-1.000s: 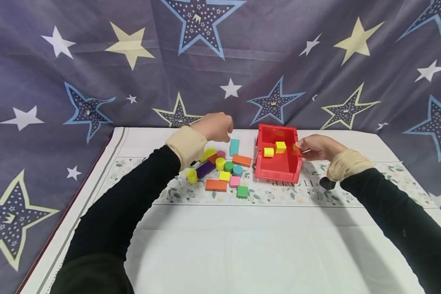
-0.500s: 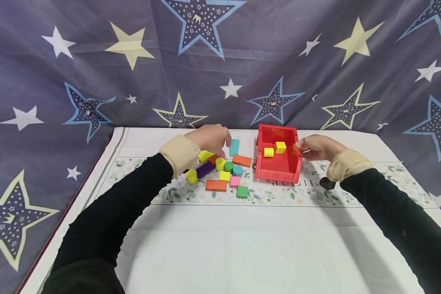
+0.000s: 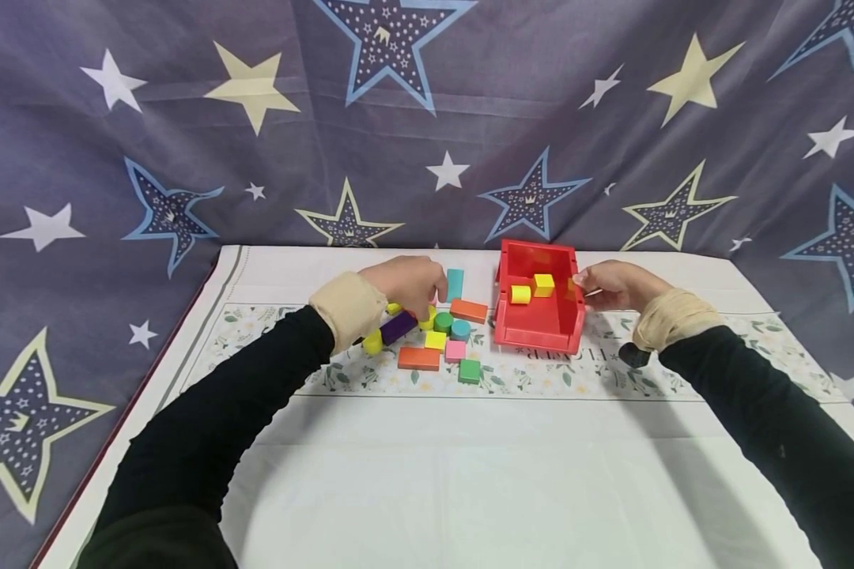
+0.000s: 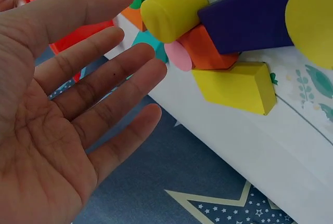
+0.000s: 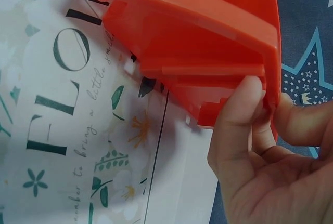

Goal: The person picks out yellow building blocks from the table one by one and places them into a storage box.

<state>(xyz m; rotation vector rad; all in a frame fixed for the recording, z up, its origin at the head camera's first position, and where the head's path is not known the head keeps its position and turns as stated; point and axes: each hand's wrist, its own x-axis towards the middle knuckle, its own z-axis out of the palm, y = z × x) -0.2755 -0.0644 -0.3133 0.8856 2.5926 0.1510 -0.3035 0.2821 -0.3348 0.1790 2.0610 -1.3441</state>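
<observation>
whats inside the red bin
Inside the red bin: a yellow cylinder and, beside it, a yellow cube. Bare red floor shows nearer the camera. What lies directly beneath the two blocks is covered and can't be seen.

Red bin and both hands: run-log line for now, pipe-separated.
left hand: over loose blocks, holding nothing | right hand: grips red bin | red bin: yellow blocks inside | loose blocks: beside red bin

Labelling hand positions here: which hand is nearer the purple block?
Left. The left hand is just beyond the purple block; the right hand is farther right, gripping the red bin.
</observation>
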